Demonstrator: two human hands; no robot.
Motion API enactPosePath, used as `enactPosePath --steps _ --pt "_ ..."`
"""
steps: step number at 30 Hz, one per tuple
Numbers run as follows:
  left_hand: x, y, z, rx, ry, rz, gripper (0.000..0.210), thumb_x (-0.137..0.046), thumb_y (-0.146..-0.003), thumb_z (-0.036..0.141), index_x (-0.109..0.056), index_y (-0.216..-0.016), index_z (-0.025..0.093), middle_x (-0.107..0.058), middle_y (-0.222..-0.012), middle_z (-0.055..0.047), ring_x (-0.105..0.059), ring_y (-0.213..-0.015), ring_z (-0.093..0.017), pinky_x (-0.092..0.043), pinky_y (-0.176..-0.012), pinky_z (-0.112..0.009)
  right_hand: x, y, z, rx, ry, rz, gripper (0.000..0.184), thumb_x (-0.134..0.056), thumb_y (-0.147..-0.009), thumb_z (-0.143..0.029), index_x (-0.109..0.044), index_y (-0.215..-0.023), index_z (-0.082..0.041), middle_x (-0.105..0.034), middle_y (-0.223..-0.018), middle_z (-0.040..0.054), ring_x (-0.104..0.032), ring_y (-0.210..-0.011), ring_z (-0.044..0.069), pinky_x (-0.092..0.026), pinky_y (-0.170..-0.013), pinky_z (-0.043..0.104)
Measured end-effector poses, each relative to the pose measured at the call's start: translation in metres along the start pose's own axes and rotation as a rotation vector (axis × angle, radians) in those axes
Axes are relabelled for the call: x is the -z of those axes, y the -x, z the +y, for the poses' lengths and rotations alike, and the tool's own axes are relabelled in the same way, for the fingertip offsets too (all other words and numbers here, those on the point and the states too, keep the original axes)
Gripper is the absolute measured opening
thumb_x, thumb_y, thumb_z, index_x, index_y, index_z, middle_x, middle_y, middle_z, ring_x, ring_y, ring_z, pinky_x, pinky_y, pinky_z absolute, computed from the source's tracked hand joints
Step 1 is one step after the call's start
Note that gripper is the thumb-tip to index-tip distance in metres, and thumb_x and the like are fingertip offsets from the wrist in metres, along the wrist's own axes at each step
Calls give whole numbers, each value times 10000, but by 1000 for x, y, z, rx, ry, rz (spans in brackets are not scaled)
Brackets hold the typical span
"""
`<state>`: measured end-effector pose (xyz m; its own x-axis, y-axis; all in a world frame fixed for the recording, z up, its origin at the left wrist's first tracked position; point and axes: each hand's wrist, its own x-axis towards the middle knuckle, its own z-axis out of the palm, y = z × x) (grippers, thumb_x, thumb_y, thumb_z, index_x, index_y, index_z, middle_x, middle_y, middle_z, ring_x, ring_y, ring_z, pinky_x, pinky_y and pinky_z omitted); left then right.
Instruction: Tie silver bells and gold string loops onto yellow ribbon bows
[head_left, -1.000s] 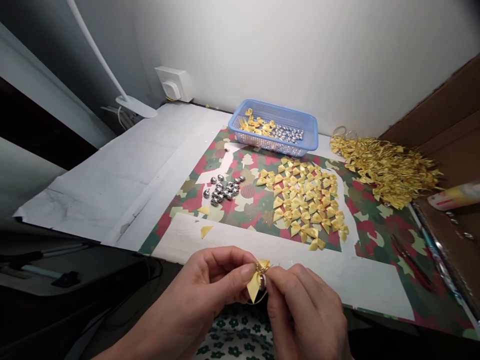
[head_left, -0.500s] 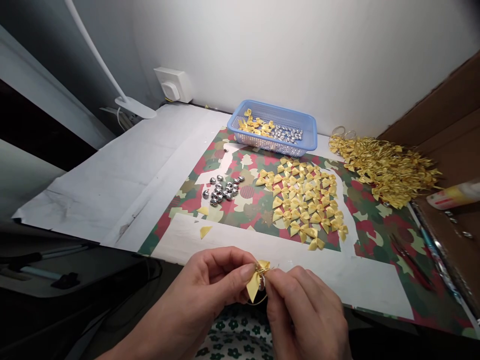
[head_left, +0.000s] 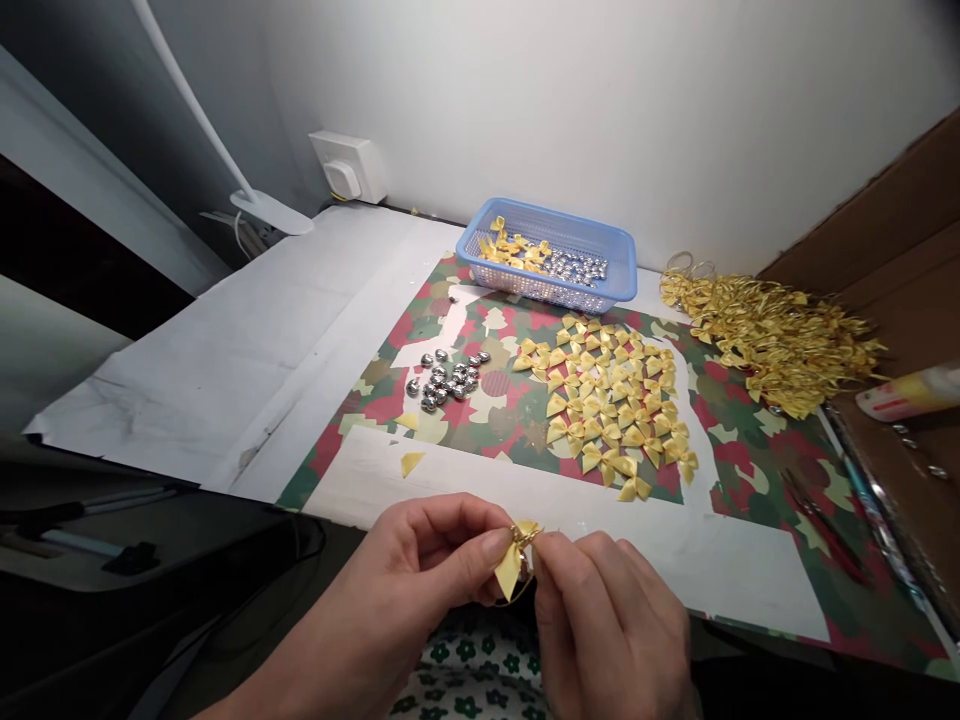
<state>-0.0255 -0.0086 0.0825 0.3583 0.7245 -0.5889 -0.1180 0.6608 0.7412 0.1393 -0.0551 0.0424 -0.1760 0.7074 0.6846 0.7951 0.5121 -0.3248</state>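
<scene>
My left hand (head_left: 442, 560) pinches a yellow ribbon bow (head_left: 509, 572) between thumb and forefinger, just past the table's front edge. Across the bow's middle runs a thin gold cord (head_left: 528, 537), and my right hand (head_left: 600, 600) has thumb and forefinger closed on its end. A silver bell, partly hidden behind the bow, hangs between the hands. On the table ahead lie rows of yellow bows (head_left: 600, 400) and, left of them, a cluster of silver bells (head_left: 450, 380).
A blue basket (head_left: 547, 290) of bows and bells stands by the wall. Finished-looking corded bows (head_left: 780, 340) are heaped at right. Tweezers (head_left: 825, 530) and a bottle (head_left: 911, 392) lie near the cardboard (head_left: 900, 230). A lamp base (head_left: 274, 212) sits back left.
The gold cord is drawn tighter at the bow, and the loop hanging below it looks smaller. My right hand has shifted very slightly; the left stays in place.
</scene>
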Motion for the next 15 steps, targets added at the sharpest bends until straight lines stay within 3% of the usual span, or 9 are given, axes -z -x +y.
enactPosePath --steps 7,15 --pt "5 0 -2 -26 -92 -8 111 -876 -770 275 -808 -790 190 -697 -734 -7 -572 -727 -148 -469 -692 -209 -1 -4 0 -137 -33 7 133 -504 -1044 -116 -615 -983 -159 -566 -725 32 -430 -643 177 -307 -620 334" --pt "-1 0 1 18 15 -27 155 -893 -725 263 -771 -738 168 -647 -684 1 -507 -678 -133 -438 -645 -202 8 -6 5 -121 -156 -72 164 -469 -1018 -90 -592 -934 -158 -545 -691 16 -455 -611 156 -331 -590 297"
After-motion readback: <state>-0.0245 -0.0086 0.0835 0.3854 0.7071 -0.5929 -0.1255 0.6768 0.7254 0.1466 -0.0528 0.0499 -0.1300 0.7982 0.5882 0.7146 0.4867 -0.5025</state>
